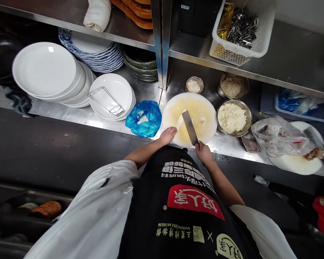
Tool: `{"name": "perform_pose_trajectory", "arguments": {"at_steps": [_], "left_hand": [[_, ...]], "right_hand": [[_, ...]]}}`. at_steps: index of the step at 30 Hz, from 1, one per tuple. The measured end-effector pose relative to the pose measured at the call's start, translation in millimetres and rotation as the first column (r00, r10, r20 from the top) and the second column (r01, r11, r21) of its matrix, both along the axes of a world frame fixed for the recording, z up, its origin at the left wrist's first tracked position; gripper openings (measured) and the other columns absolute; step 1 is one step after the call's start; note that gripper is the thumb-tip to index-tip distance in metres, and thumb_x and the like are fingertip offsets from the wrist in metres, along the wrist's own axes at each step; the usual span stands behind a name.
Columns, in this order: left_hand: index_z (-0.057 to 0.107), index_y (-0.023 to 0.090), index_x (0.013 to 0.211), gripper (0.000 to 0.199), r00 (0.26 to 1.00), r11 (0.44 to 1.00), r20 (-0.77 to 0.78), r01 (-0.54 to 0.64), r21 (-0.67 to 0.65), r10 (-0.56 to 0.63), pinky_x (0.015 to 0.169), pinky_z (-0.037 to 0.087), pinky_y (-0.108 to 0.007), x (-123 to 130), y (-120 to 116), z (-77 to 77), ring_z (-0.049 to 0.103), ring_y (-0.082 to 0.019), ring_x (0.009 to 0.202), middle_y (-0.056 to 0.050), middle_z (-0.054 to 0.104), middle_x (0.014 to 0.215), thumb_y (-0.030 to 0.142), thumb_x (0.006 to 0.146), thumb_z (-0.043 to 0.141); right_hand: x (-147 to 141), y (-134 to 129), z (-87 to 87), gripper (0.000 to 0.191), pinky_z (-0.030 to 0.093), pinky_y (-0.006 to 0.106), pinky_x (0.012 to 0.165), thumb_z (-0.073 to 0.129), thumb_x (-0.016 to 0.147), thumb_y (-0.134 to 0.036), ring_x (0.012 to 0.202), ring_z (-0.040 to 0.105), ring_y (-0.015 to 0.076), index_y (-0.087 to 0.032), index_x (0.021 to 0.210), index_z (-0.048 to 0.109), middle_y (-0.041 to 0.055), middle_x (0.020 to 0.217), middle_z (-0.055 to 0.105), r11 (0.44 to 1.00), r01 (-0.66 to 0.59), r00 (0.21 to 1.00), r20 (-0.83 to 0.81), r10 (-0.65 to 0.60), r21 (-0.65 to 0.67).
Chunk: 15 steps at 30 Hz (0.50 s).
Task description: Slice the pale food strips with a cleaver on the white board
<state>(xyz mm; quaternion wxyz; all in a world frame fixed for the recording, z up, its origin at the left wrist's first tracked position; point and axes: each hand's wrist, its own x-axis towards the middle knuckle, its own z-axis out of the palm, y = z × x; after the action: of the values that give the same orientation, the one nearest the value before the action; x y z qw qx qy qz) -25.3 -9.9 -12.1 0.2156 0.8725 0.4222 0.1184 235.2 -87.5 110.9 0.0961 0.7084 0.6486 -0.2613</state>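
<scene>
My right hand (203, 151) is closed round the handle of a cleaver (190, 126), whose broad blade lies over a round white cutting board (209, 108). Along the blade's left side is a flat pale piece of food (180, 122). My left hand (168, 135) rests at the board's left edge, its fingers together on the near end of that piece. What the pale food is, I cannot tell. A small bit of pale food (202, 118) lies on the board to the right of the blade. Right of the board stands a metal bowl of pale slivers (232, 118).
A blue plastic bag (144, 118) sits left of the board, beside stacked white plates (47, 70) with a wire rack (106, 100). Behind are two more bowls of food (230, 86). A clear bag (282, 135) lies at right. Shelf edges (248, 73) overhang the counter. Another person's leg (288, 192) shows.
</scene>
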Motion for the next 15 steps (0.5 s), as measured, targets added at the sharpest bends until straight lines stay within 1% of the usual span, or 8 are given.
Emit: {"name": "perform_pose_trajectory", "arguments": {"at_steps": [3,7,11,14,15], "left_hand": [[0.062,0.013,0.132,0.043,1.000,1.000,0.008,-0.001,0.007,0.001,0.119,0.041,-0.040,-0.5,-0.1,-0.6,0.052,-0.023,0.133,-0.013,0.061,0.136,0.007,0.092,0.047],[0.062,0.013,0.134,0.043,1.000,1.000,0.007,0.010,0.015,-0.010,0.118,0.041,-0.041,-1.3,-0.7,-2.9,0.052,-0.024,0.133,-0.013,0.061,0.136,0.008,0.093,0.047],[0.061,0.012,0.135,0.044,1.000,1.000,0.013,0.009,0.030,-0.010,0.119,0.040,-0.042,-2.1,-1.4,-7.9,0.052,-0.024,0.133,-0.014,0.061,0.136,0.008,0.093,0.047],[0.061,0.011,0.135,0.043,0.999,0.999,0.033,0.018,0.047,-0.020,0.119,0.040,-0.042,-3.1,-1.5,-12.0,0.052,-0.024,0.133,-0.015,0.061,0.136,0.010,0.094,0.048],[0.061,0.011,0.135,0.043,0.999,0.999,0.035,0.017,0.052,-0.018,0.119,0.040,-0.042,-3.4,-1.5,-13.0,0.052,-0.024,0.133,-0.015,0.061,0.136,0.010,0.094,0.047]], "right_hand": [[-1.1,-8.8,2.2,0.029,0.036,0.028,0.070,0.040,0.102,-0.026,0.084,0.066,0.0224,-0.013,0.106,0.066,0.0139,0.094,0.073,0.998,-0.009,0.999,0.034,0.011,-0.070],[-1.7,-20.7,4.8,0.033,0.037,0.027,0.072,0.036,0.104,-0.029,0.085,0.067,0.0229,-0.013,0.109,0.065,0.0139,0.093,0.073,0.999,-0.020,0.999,0.030,0.022,-0.050],[-3.1,-30.0,5.4,0.030,0.038,0.027,0.074,0.040,0.103,-0.026,0.088,0.067,0.0231,-0.013,0.109,0.066,0.0149,0.097,0.073,0.992,-0.051,0.998,0.026,0.054,-0.117],[-1.1,-37.5,4.8,0.031,0.038,0.026,0.075,0.039,0.104,-0.027,0.089,0.067,0.0227,-0.013,0.111,0.065,0.0148,0.100,0.073,0.994,-0.066,0.997,0.021,0.068,-0.088],[0.6,-39.9,4.8,0.031,0.038,0.026,0.074,0.039,0.104,-0.028,0.089,0.068,0.0226,-0.013,0.112,0.065,0.0146,0.100,0.073,0.993,-0.071,0.997,0.019,0.073,-0.096]]}}
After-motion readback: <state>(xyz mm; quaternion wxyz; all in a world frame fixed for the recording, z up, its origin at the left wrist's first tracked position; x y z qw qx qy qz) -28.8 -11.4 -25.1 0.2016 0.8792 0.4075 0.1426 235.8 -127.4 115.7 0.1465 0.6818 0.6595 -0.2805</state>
